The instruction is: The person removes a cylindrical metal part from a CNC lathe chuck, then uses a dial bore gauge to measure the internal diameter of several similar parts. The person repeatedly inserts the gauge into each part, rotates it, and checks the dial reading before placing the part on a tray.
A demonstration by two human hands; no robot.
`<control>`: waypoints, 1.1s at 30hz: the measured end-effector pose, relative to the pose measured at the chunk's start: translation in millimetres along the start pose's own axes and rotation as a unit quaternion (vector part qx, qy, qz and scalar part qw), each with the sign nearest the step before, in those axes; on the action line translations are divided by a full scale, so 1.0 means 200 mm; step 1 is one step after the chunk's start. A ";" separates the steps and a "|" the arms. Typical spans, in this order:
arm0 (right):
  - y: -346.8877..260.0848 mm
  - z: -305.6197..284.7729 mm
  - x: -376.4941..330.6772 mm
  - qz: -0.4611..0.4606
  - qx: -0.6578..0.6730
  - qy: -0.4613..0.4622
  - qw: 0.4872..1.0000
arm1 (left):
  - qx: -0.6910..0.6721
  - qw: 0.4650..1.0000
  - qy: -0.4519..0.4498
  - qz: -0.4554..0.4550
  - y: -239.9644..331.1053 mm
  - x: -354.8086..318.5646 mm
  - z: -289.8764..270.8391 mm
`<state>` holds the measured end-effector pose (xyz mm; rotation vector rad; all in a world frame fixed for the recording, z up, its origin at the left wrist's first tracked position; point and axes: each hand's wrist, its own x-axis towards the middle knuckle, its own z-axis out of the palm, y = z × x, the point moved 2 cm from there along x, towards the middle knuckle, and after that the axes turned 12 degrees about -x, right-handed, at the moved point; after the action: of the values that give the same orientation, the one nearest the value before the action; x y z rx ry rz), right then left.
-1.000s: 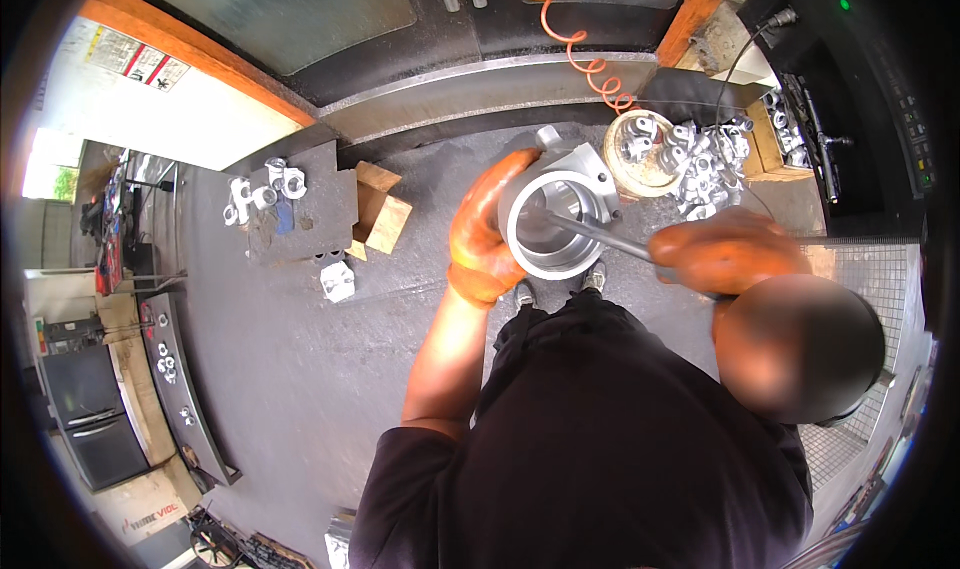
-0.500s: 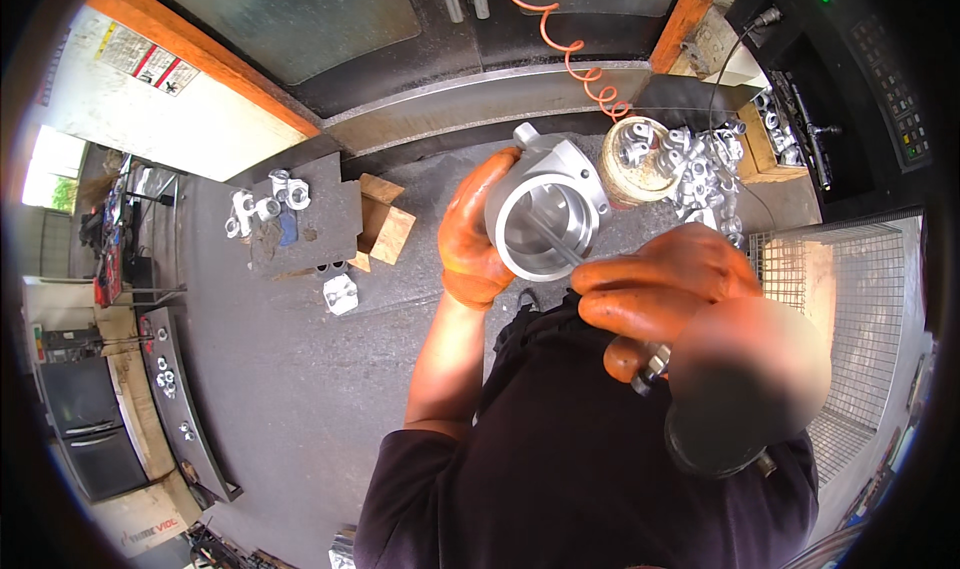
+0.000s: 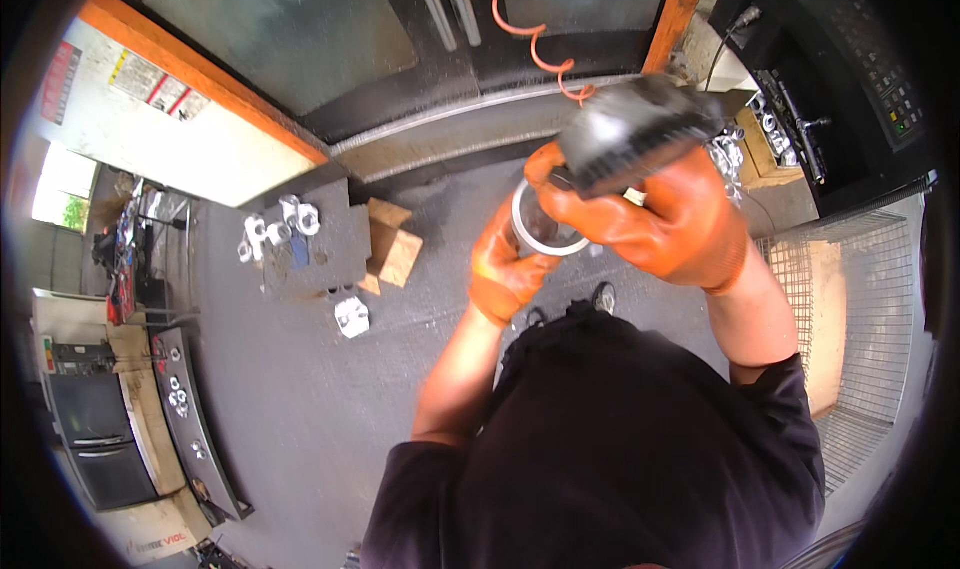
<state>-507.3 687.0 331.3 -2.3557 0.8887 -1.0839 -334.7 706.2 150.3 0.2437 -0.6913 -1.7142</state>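
Observation:
My left hand (image 3: 503,269), in an orange glove, is closed around a silvery cast-metal housing (image 3: 553,250). The round, bright rim of its bore faces up, while the rest of the housing is mostly behind my hands. Above and to the right of the rim, my orange-gloved right hand (image 3: 675,224) grips a bore gauge (image 3: 640,134). Its dark, rounded head is raised towards the far side and smeared by motion. Whether the rod of the gauge is inside the bore cannot be made out.
Several metal castings (image 3: 300,215) lie on a dark stand at left, beside an open cardboard box (image 3: 397,254). More castings (image 3: 727,159) are at right, near a wire-mesh cage (image 3: 865,309). A coiled orange hose (image 3: 540,54) hangs before the machine doors. A control panel (image 3: 890,89) stands at far right.
The gauge's head has swung up and away from my body, with my right hand moving along to the far side. My left hand and the housing have shifted slightly right.

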 end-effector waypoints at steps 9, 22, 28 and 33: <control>0.18 0.02 0.05 -0.161 -0.285 0.043 0.944 | 0.141 0.982 0.098 -0.071 -0.06 -0.06 0.09; 0.22 0.04 0.02 -0.172 -0.283 0.068 0.941 | 0.099 0.987 0.093 -0.091 -0.02 -0.02 0.16; 0.21 0.02 0.05 -0.187 -0.288 0.077 0.936 | 0.081 0.989 0.083 -0.094 -0.02 -0.02 0.12; 0.21 0.02 0.05 -0.196 -0.294 0.095 0.931 | 0.023 0.993 0.054 -0.106 -0.01 -0.01 0.10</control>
<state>-514.4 649.7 309.8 -3.0637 0.9312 -1.3646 -345.9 713.8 164.8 0.4523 -0.6428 -1.8728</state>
